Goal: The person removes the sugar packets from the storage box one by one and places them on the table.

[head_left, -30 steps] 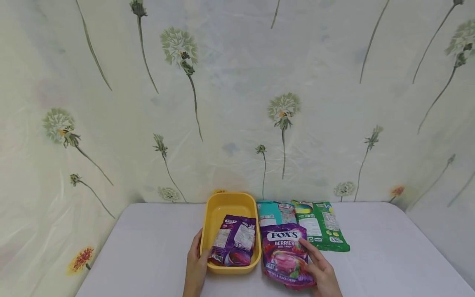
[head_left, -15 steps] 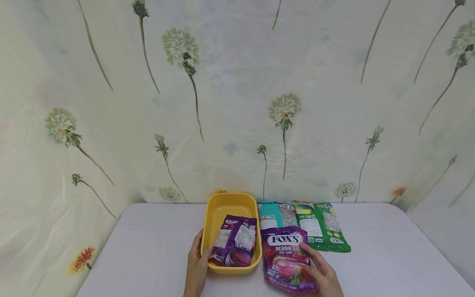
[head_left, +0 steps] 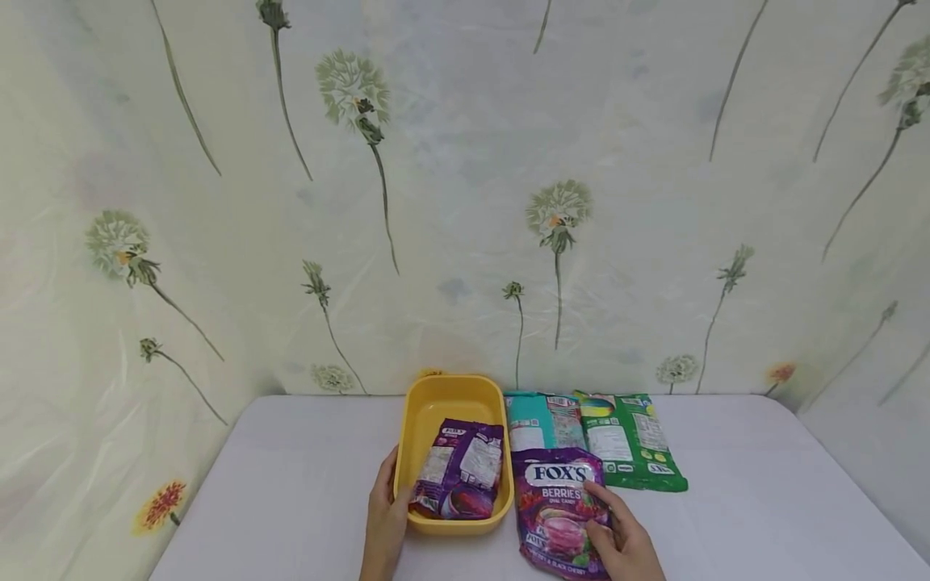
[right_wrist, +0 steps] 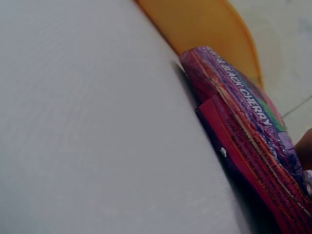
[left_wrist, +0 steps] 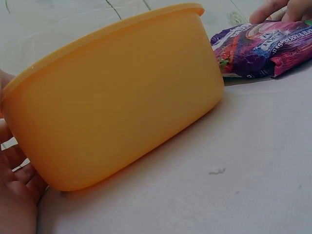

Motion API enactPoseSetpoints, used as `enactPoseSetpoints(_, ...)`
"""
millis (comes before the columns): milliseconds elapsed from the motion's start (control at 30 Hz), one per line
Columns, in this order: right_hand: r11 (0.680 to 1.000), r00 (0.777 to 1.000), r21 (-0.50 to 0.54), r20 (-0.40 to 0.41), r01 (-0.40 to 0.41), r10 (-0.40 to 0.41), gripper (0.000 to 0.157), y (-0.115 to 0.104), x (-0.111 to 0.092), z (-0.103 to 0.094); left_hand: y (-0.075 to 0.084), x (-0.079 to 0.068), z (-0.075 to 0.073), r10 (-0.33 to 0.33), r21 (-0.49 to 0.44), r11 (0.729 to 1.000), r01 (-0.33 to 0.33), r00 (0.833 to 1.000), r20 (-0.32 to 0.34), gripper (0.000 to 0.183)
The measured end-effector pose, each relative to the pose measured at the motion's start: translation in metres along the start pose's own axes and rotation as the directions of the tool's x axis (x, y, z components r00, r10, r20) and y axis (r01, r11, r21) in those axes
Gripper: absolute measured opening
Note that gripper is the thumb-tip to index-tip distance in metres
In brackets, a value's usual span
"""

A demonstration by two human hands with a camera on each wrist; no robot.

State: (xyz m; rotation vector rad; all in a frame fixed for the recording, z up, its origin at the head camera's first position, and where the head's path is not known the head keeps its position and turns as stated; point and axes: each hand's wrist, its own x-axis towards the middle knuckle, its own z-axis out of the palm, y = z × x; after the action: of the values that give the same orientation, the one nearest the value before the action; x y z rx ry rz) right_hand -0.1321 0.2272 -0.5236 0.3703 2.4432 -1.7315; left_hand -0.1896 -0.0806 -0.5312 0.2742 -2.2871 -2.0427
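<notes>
A yellow plastic tub (head_left: 417, 403) stands on the white table with a purple candy bag (head_left: 465, 472) lying inside it. My left hand (head_left: 385, 520) grips the tub's left side, thumb at the rim and fingers against the outer wall. To the right of the tub a purple FOX'S Berries candy bag (head_left: 558, 512) lies face up. My right hand (head_left: 626, 532) rests on that bag's right side, index finger and thumb on its front; its other fingers are mostly hidden. In the right wrist view only part of the hand shows beside the FOX'S bag (right_wrist: 248, 126).
Behind the FOX'S bag lie a teal bag (head_left: 545, 420) and a green bag (head_left: 632, 440), backs up and side by side. The table (head_left: 312, 484) ends at a dandelion-patterned cover (head_left: 450, 202). A small white speck (left_wrist: 217, 171) lies near the tub.
My right hand and the FOX'S bag have shifted slightly toward me, uncovering more of the teal bag. The left hand and tub have stayed in place.
</notes>
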Motion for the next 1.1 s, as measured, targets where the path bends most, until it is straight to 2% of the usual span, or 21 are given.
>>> enactPoseSetpoints(133,0.977,0.996,-0.194,-0.012,0.085,-0.089,0.053,-0.0001,-0.0027,-0.0001,-0.001,-0.0012,0.0002,0.024,-0.002,1.0,-0.024,1.0,-0.004,0.059)
enactPoseSetpoints(200,0.966,0.994,-0.241,-0.013,0.1,-0.106,0.052,-0.0003,-0.0028,-0.0009,-0.0016,-0.0016,0.0002,0.036,-0.002,0.999,-0.036,0.999,-0.007,0.059)
enactPoseSetpoints(433,0.939,0.998,-0.339,0.013,0.055,-0.054,0.053,0.001,0.0006,-0.0021,-0.0026,-0.0018,-0.0031,0.024,-0.006,1.0,-0.024,1.0,-0.001,0.06)
enactPoseSetpoints(533,0.927,0.998,-0.369,0.021,0.064,-0.061,0.052,0.002,0.0027,-0.0018,-0.0025,-0.0014,-0.0053,0.029,-0.007,1.0,-0.029,1.0,-0.004,0.06)
enactPoseSetpoints(767,0.942,0.995,-0.324,-0.03,0.085,-0.1,0.046,0.002,0.0027,-0.0044,-0.0039,-0.0022,-0.0035,0.107,-0.027,0.994,-0.107,0.994,-0.003,0.059)
enactPoseSetpoints(1100,0.979,0.984,-0.177,-0.129,0.102,-0.126,0.046,-0.0011,0.0007,-0.0051,-0.003,-0.0018,-0.0018,0.106,-0.038,0.994,-0.106,0.994,-0.004,0.06)
